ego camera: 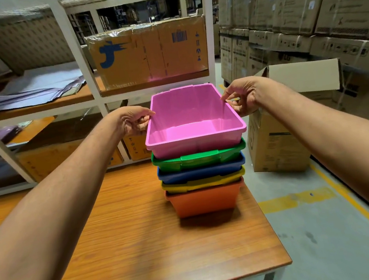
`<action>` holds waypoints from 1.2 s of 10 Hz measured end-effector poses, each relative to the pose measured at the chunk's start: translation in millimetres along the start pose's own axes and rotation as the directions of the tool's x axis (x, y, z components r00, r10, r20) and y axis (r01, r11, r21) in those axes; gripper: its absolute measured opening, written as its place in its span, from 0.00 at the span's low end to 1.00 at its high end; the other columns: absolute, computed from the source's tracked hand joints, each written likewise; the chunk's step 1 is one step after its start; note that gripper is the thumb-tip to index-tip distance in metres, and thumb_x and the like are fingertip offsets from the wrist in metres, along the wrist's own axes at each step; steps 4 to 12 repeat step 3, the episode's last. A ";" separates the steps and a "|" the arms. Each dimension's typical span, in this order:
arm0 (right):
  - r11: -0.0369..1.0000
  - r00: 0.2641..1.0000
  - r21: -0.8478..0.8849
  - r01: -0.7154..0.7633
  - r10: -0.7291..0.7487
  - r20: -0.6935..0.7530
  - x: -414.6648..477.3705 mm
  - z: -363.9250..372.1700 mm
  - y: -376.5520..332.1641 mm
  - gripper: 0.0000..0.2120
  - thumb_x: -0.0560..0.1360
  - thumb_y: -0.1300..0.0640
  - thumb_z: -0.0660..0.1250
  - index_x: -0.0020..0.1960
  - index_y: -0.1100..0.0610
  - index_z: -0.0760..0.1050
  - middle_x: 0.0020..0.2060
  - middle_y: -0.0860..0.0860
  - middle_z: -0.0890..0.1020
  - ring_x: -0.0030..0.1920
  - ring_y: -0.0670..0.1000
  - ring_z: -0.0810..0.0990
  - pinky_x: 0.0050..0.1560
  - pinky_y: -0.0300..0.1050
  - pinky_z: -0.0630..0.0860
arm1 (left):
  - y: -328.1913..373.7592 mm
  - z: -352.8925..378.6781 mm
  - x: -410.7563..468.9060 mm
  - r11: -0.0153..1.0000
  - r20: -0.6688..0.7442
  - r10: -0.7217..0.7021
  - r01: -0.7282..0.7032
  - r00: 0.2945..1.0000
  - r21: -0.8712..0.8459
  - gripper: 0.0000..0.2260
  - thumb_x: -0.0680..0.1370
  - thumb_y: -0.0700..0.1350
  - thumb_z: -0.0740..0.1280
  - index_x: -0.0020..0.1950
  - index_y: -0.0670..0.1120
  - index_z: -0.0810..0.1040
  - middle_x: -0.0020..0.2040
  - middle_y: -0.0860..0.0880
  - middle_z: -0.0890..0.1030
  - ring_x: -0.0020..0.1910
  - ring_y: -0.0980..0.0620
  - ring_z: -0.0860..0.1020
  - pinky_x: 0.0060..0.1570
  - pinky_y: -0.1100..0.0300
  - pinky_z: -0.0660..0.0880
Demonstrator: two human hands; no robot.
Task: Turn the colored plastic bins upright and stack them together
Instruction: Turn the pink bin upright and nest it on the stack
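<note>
1. I am seeing the pink bin (pixel 194 120) sitting upright at the top of the stack, its mouth facing up. It is riding high in the bin below, with most of its front wall showing. The left hand (pixel 131 120) and right hand (pixel 245 97) are pinching its two side rims.
2. The green bin (pixel 199 157) is nesting upright just beneath, only its rim and front handle showing.
3. The blue bin (pixel 201 171) is nesting under the green, showing its rim.
4. The yellow bin (pixel 202 182) is nesting under the blue, showing a thin rim.
5. The orange bin (pixel 204 201) is standing upright at the bottom, carrying the others and resting on the wooden table (pixel 143 235) near its right edge.
</note>
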State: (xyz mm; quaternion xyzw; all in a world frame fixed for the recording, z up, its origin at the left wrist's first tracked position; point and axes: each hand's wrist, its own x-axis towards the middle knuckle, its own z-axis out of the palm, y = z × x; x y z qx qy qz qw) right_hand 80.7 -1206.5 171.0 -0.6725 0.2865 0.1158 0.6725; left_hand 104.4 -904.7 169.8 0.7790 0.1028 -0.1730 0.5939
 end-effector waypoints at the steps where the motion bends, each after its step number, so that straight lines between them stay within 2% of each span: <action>1: 1.000 1.000 0.023 0.006 -0.006 -0.006 0.7 -4.3 1.5 0.08 0.77 0.64 0.69 0.55 0.59 0.78 0.37 0.52 0.80 0.33 0.48 0.82 0.52 0.38 0.81 | -1.8 -1.0 -0.7 0.998 0.008 -0.004 0.004 1.000 -0.066 0.01 0.80 0.39 0.70 0.50 0.43 0.79 0.37 0.48 0.84 0.34 0.54 0.83 0.41 0.61 0.83; 2: 0.999 1.000 0.036 0.005 -0.004 -0.028 -0.1 -9.3 8.3 0.04 0.77 0.63 0.69 0.50 0.59 0.77 0.31 0.51 0.80 0.30 0.47 0.80 0.52 0.36 0.79 | -9.7 -1.6 -2.6 0.980 -0.070 0.021 -0.034 0.997 -0.196 0.10 0.78 0.38 0.72 0.58 0.43 0.79 0.48 0.47 0.85 0.44 0.54 0.84 0.57 0.60 0.80; 3: 0.997 0.997 0.065 0.050 -0.046 -0.058 -4.1 -12.3 11.2 0.03 0.77 0.63 0.68 0.45 0.59 0.75 0.24 0.50 0.78 0.25 0.45 0.78 0.37 0.34 0.79 | -12.9 1.8 -9.1 0.960 -0.169 0.110 -0.149 0.979 -0.236 0.08 0.77 0.38 0.72 0.54 0.45 0.80 0.55 0.46 0.83 0.52 0.52 0.83 0.54 0.60 0.80; 12: 0.997 0.997 0.065 0.050 -0.046 -0.058 -4.1 -12.3 11.2 0.03 0.77 0.63 0.68 0.45 0.59 0.75 0.24 0.50 0.78 0.25 0.45 0.78 0.37 0.34 0.79 | -12.9 1.8 -9.1 0.960 -0.169 0.110 -0.149 0.979 -0.236 0.08 0.77 0.38 0.72 0.54 0.45 0.80 0.55 0.46 0.83 0.52 0.52 0.83 0.54 0.60 0.80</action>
